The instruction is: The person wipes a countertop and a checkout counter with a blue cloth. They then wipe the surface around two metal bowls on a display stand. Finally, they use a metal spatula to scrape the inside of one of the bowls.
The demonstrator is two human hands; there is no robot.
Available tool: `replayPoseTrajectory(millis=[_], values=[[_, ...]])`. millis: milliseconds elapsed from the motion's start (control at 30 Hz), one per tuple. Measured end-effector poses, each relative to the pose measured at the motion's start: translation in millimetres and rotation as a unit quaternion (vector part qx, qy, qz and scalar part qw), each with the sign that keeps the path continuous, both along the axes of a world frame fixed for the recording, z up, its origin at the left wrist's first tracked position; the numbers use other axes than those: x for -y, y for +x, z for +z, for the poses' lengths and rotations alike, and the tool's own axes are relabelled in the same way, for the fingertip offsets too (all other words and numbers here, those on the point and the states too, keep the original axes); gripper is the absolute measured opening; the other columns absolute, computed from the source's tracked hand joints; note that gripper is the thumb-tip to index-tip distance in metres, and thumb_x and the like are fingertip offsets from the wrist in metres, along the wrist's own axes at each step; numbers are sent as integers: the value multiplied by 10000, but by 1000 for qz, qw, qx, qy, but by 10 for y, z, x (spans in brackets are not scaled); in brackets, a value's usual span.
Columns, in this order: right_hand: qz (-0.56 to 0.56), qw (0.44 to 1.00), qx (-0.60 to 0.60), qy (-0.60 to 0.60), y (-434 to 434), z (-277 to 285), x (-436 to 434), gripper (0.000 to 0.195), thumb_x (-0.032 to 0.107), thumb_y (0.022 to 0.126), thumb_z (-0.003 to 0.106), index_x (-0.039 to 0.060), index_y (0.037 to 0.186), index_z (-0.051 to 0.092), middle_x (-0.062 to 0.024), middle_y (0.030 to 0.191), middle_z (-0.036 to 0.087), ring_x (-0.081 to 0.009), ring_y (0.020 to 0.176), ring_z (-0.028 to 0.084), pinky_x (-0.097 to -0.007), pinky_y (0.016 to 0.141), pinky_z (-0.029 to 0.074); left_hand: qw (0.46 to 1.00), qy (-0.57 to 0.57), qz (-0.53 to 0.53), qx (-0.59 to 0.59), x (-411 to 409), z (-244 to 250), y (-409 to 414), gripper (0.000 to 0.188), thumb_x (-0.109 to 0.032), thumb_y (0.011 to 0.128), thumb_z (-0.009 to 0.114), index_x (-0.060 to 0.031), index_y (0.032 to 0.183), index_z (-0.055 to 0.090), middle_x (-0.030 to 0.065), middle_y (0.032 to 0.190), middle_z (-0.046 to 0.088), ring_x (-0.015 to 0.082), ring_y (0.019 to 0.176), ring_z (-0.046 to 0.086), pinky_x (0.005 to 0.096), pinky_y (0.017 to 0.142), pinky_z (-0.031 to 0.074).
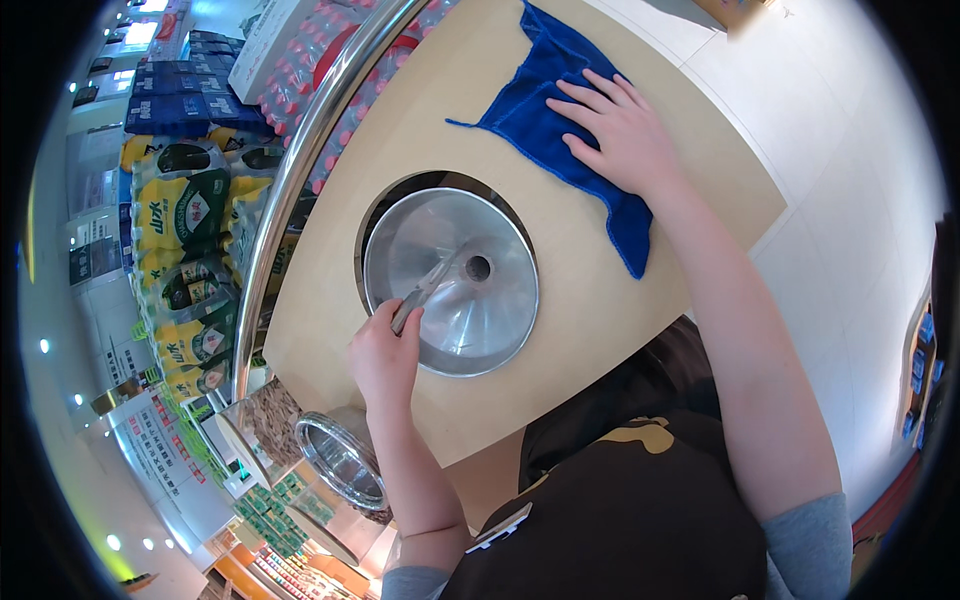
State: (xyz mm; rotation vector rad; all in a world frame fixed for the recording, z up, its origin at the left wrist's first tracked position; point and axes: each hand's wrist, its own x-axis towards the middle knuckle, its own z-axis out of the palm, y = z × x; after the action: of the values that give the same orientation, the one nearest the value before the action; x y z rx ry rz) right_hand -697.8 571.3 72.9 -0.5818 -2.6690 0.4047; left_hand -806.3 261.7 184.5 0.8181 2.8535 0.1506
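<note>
My left hand (pixel 386 341) pinches a slim metal utensil (pixel 412 304) between thumb and fingers. Its far end points over the inside of a wide, shallow metal funnel (pixel 465 330), towards the round hole near the funnel's middle; whether the tip touches the metal cannot be told. The funnel sits in a round cut-out of a pale wood-look counter (pixel 585 277). Farther off, my right hand (pixel 615 135) lies palm down with spread fingers on a rumpled blue cloth (pixel 547 142), which is spread across the counter's upper right part.
A curved chrome rail (pixel 277 202) runs along the counter's left edge, with shrink-wrapped bottles (pixel 180 210) beyond it. Below my left hand, beside my forearm, stands a clear container with a thick rim (pixel 341 461). Pale floor tiles (pixel 810 150) lie to the right.
</note>
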Motion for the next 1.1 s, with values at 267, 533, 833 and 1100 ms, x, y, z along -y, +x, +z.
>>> replayPoseTrajectory(millis=[267,533,833,1100], values=[[-2,1000,-3,1,-6,-45,8,365,312,841,523,234,1195,564,25,1322,471,-196,1291,337,-384,1104,207,997,38,60,32,86,-147,-63,243,-235,755,682,-53,914,659,147,770,654,311,707,632,360,642,492],[-3,1000,4,8,14,-20,-12,373,303,838,527,224,1201,562,16,1324,471,-205,1286,346,-394,1098,214,994,65,63,56,186,-84,121,249,-215,752,680,-37,923,648,149,779,651,307,714,629,366,632,487],[59,996,-11,59,-89,84,88,384,272,838,528,176,1209,547,-31,1312,478,-285,1265,360,-429,1059,253,999,25,-35,7,-15,-777,251,109,-176,765,605,-72,738,614,129,743,643,284,733,637,397,621,504],[97,966,174,163,-75,-95,-47,485,333,935,359,197,1397,302,-87,1446,289,-321,1331,250,-458,1069,203,970,73,139,-185,-228,-1340,762,110,-159,666,599,-101,719,676,50,735,620,207,801,547,361,705,409]])
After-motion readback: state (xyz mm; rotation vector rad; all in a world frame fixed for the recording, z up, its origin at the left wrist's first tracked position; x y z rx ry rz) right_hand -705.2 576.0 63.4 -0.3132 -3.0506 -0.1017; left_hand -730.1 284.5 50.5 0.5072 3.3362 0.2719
